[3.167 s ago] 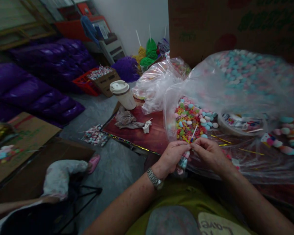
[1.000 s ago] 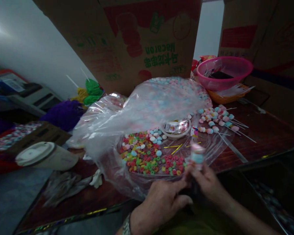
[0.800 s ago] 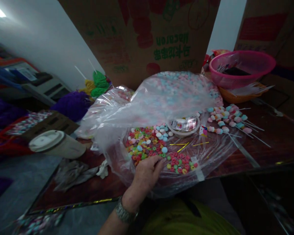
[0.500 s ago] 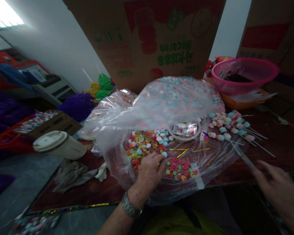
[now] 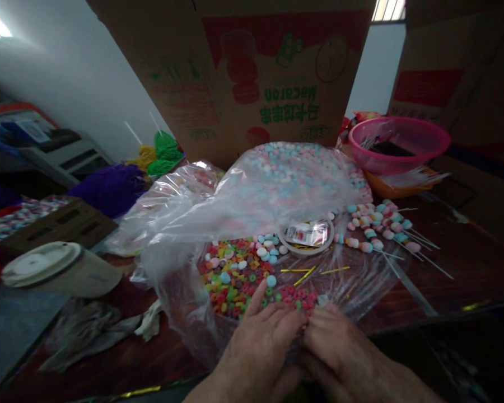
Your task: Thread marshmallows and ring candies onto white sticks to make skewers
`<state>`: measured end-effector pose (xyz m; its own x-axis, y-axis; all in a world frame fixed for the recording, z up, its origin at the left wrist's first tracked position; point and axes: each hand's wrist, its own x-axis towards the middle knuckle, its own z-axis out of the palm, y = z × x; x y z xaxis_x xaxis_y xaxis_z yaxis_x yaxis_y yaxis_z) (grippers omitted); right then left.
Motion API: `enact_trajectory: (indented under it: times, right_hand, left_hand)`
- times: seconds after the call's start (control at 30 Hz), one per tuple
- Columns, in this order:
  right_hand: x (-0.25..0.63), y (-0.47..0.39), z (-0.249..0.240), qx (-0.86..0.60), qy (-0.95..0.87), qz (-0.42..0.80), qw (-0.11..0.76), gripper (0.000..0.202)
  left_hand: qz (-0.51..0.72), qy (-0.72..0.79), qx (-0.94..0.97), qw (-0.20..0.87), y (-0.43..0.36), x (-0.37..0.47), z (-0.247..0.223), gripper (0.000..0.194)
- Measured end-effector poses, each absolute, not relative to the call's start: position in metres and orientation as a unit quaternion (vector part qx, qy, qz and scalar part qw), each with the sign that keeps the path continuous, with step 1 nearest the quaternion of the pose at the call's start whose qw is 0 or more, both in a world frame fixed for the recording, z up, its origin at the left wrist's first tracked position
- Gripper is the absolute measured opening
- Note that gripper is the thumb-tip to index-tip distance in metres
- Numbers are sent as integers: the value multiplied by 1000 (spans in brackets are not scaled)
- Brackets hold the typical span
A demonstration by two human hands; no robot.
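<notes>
Rings (image 5: 243, 274) of many colours lie on clear plastic (image 5: 361, 288) near the front edge of the table (image 5: 172, 358). My left hand (image 5: 258, 344) stretches index finger, its others close beside my right hand (image 5: 340, 341); whether either pinches something, I cannot tell. Small rings call for light fingers.

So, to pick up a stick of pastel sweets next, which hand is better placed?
Likely the right hand: it is nearer the sticks of pastel sweets, which lie on its side. The left hand is farther, by the coloured rings.
</notes>
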<state>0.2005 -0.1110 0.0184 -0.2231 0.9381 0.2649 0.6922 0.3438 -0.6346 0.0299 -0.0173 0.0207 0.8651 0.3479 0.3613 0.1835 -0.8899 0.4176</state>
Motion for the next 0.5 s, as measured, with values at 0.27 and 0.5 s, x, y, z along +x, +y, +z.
enact_trajectory:
  times: [0.27,0.5]
  right_hand:
    - [205,-111,5,-568,-596,350,447,9]
    - [199,-106,-14,-574,-600,346,436,17]
  left_hand:
    - [104,276,820,490,-13,38,-1,9]
    - [139,372,762,512,-20,40,-1,7]
